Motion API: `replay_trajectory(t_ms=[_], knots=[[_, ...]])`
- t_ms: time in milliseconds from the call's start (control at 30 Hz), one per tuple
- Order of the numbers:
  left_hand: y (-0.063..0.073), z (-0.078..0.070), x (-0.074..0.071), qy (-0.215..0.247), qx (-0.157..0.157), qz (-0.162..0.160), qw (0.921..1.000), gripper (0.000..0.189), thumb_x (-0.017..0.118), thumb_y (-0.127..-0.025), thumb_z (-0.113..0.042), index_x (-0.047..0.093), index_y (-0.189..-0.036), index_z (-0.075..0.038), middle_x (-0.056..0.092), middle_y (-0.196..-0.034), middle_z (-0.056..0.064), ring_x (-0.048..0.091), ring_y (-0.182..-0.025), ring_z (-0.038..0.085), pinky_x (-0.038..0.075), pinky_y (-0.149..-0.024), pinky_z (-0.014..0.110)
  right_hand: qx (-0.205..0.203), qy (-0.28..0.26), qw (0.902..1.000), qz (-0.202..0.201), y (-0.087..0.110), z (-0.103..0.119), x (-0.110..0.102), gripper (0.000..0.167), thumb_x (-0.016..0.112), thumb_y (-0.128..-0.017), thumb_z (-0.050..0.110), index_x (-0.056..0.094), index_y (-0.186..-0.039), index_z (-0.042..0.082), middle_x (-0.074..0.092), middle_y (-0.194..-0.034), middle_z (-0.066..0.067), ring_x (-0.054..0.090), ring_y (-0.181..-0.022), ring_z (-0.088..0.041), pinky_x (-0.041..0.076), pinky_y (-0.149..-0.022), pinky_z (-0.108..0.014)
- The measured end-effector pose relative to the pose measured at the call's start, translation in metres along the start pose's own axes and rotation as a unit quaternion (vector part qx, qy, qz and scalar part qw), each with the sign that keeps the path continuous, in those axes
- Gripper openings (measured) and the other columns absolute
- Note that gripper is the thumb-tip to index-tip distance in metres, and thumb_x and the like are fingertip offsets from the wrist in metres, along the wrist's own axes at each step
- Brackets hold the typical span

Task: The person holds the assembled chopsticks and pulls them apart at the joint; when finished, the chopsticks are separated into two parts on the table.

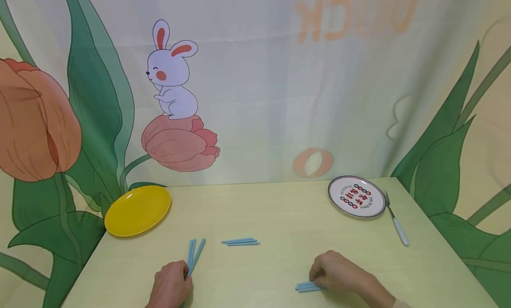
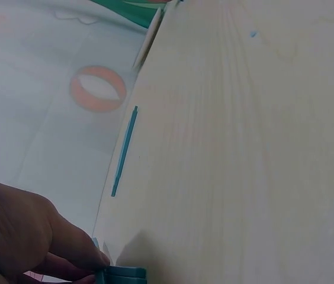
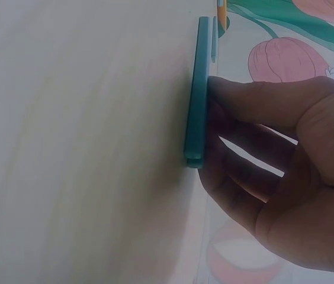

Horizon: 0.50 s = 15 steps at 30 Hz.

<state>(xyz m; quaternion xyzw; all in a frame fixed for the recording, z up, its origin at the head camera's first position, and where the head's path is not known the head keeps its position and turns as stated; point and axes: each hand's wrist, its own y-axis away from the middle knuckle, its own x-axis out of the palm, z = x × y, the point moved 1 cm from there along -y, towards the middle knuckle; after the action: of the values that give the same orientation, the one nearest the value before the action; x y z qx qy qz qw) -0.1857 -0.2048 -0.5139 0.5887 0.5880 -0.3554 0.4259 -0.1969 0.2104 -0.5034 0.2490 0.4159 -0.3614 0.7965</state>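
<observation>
My left hand (image 1: 170,285) grips a few slim light-blue sticks (image 1: 195,255) near the table's front left; their far ends fan apart. In the left wrist view, thumb and fingers pinch these sticks at the lower edge, mostly out of frame. Further right, my right hand (image 1: 339,272) pinches another small bundle of blue sticks (image 1: 306,287), low over the table. The right wrist view shows that bundle side by side between thumb and fingertips. Between the hands and farther back lies a third group of blue sticks (image 1: 241,242), which neither hand touches.
A yellow plate (image 1: 137,210) sits at the table's back left corner. At the back right is a white patterned plate (image 1: 356,197), with a white-handled fork (image 1: 395,221) beside it. A printed curtain (image 1: 255,99) hangs along the table's back edge.
</observation>
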Motion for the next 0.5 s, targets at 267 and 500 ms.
replay_trajectory(t_ms=[267, 500], knots=[[-0.0013, -0.0010, -0.0023, -0.002, -0.011, 0.004, 0.9999, 0.003, 0.068, -0.080, -0.005, 0.065, -0.078, -0.004, 0.057, -0.070, 0.003, 0.052, -0.065, 0.018, 0.049, -0.063, 0.038, 0.002, -0.001, 1.0000, 0.006, -0.0006, 0.0014, -0.0007, 0.010, 0.077, -0.079, 0.009, 0.078, -0.083, 0.019, 0.068, -0.079, 0.015, 0.054, -0.070, 0.005, 0.048, -0.064, -0.021], [-0.0057, -0.0026, -0.0064, -0.003, -0.008, 0.004, 1.0000, 0.003, 0.068, -0.080, -0.004, 0.067, -0.083, -0.004, 0.059, -0.073, 0.004, 0.052, -0.067, 0.018, 0.049, -0.065, 0.039, 0.005, -0.005, 1.0000, 0.006, -0.0024, 0.0029, -0.0049, 0.008, 0.076, -0.081, 0.013, 0.077, -0.085, 0.020, 0.067, -0.081, 0.017, 0.056, -0.073, 0.005, 0.049, -0.068, -0.021]])
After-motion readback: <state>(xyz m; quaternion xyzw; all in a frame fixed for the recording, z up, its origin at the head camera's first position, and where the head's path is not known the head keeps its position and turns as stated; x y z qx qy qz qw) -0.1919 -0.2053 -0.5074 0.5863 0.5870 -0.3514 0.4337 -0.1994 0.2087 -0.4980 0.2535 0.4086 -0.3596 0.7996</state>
